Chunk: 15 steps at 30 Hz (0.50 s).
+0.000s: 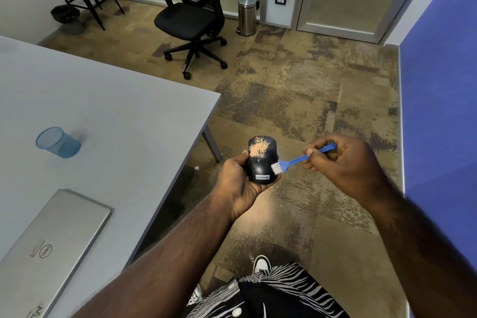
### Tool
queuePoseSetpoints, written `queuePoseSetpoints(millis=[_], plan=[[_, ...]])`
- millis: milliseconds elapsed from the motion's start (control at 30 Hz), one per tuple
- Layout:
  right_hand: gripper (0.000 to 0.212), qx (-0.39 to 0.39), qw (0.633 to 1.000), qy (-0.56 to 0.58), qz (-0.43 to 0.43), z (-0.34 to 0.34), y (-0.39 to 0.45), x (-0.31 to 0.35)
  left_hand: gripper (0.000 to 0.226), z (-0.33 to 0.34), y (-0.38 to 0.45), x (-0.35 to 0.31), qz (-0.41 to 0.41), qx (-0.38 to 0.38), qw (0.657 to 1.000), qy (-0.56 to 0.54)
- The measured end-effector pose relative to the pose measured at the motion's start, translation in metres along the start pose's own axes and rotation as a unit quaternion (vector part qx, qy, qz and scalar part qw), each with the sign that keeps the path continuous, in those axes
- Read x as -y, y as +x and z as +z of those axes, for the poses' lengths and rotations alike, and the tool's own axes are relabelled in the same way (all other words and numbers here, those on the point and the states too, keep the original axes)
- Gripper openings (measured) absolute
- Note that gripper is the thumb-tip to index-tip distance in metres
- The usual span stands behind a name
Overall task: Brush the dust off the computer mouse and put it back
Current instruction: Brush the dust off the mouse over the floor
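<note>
The left hand point(238, 183) held the computer mouse point(262, 160) off the desk, over the carpeted floor point(296, 90) just beyond the desk's right edge. The hand was closed around the mouse: the body sat in the palm, the thumb pressed against its left side and the fingers wrapped beneath and up its right side. The mouse lay top side up, with the Lenovo label at the near end and the far end projecting past the fingers. A patch of tan dust point(259, 149) covered the far half of its upper surface.

The right hand point(343, 162) was closed on the handle of a small blue brush point(296, 160), pinched between thumb and fingers near mid-handle, with the forked rear end protruding past the knuckles. The white bristles point(276, 168) touched the near right edge of the mouse, just above the label and clear of the dust patch.

On the grey desk point(116, 100), a blue mesh cup point(58, 142) lay on its side toward the left edge, and a closed silver laptop point(51, 242) lay at the near left corner. Pale powder was scattered on the floor below the hands.
</note>
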State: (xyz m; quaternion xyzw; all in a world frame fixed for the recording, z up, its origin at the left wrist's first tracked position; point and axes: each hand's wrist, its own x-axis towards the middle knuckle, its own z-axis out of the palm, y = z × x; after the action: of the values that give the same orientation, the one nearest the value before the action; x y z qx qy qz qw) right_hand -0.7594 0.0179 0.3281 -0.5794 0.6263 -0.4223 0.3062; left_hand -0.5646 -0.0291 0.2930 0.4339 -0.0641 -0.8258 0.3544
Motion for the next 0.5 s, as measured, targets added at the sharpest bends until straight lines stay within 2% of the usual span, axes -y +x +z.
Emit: queuePoseSetpoints(millis=[67,133,267,333,400,500], plan=[[0.01,0.002,1.0,-0.006,0.002,0.003,-0.002,-0.003,0.042,0.0,0.001,-0.001,0.001,0.001,1.0,-0.001],[0.015,-0.032,0.999,-0.009,0.009,0.003,0.0,-0.008,0.043,-0.001,0.001,-0.002,-0.005,-0.001,1.0,-0.001],[0.007,-0.037,0.999,0.019,-0.019,0.0,0.001,-0.012,0.041,0.0,0.0,-0.004,-0.003,-0.001,1.0,-0.006],[0.019,-0.016,0.999,0.021,-0.029,0.003,-0.001,-0.012,0.039,0.0,0.001,-0.004,0.003,-0.001,1.0,-0.006],[0.026,-0.03,0.999,0.011,-0.019,0.003,0.0,-0.015,0.04,0.0,0.001,-0.004,-0.001,-0.003,1.0,-0.004],[0.016,-0.06,0.998,0.017,-0.013,0.0,0.003,-0.015,0.041,0.001,0.0,-0.004,-0.009,0.002,1.0,0.001]])
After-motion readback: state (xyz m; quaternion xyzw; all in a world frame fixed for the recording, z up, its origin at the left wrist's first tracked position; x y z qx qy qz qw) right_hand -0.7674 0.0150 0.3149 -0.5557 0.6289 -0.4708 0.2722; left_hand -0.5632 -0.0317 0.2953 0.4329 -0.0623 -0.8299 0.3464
